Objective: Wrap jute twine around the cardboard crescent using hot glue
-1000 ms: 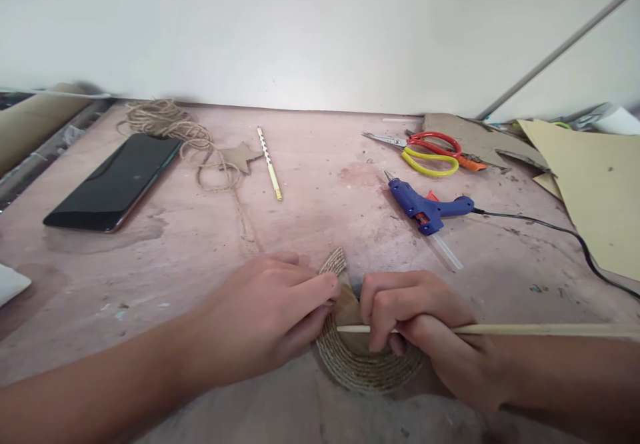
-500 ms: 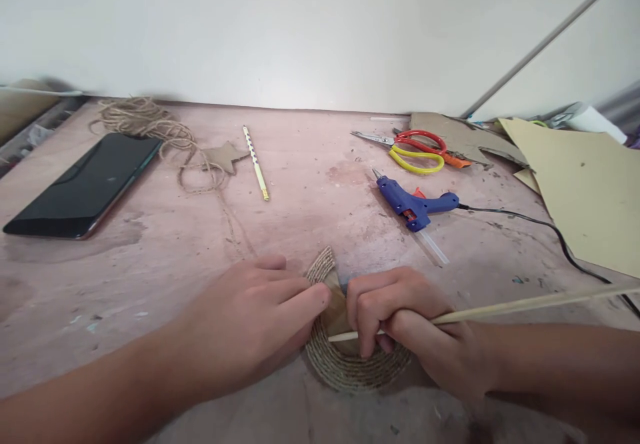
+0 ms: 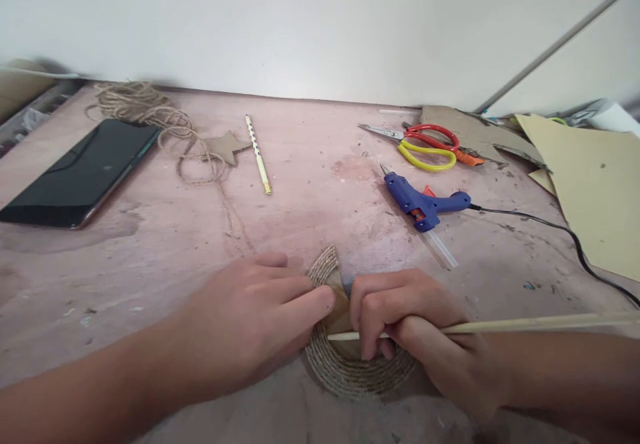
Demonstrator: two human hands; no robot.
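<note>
Stretching across the scene, a pinkish work table (image 3: 300, 224) bears everything described here. At its near middle, two bare hands meet over one small piece of work. The left hand (image 3: 270, 317) bends over the piece's left edge, fingers curled and pressing down; whether they pinch a strand cannot be told. The right hand (image 3: 415, 317) is closed around a pale wooden stick (image 3: 525, 325), whose long end runs off to the right. Beneath both hands is a curved cardboard piece (image 3: 360, 379), its outer band covered in close rows of twine, its inner part bare and brown; the right hand hides its right end. Farther off to the right, a blue glue gun (image 3: 420, 201) rests on the table, well apart from the fingers. From the loose twine (image 3: 130, 101) at the far left, a thin strand trails toward the left hand. Smallest is the stick's pointed tip, at the inner edge of the rows, near the left fingertips. Short, light presses with that tip would probably work best, nudging the innermost row snugly against its neighbour without riding over it. Steady pressure from the left hand should keep the cardboard from turning.
</note>
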